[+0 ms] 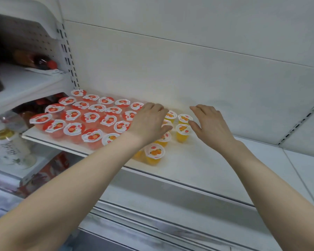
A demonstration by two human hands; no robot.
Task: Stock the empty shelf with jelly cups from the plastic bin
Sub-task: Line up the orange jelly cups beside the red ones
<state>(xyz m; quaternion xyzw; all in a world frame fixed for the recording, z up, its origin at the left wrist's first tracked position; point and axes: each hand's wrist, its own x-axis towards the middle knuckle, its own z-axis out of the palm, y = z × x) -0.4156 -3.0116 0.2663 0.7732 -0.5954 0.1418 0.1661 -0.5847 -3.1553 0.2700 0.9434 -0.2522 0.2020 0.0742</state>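
I count nineteen round clear plastic cups of red strawberry jelly (pixel 90 117) left of my left hand (pixel 149 122). About eight yellow orange-jelly cups (pixel 154 151) sit under and between it and my right hand (pixel 210 124), several partly hidden.

Red and orange jelly cups (pixel 91 117) on shelf (pixel 198 160)

Left hand (pixel 149 122), right hand (pixel 209 124) stretched forward, palms down.

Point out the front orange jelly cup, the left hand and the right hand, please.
front orange jelly cup (pixel 154 151): head view, middle of its lid.
left hand (pixel 149 122): head view, back of the hand.
right hand (pixel 210 124): head view, back of the hand.
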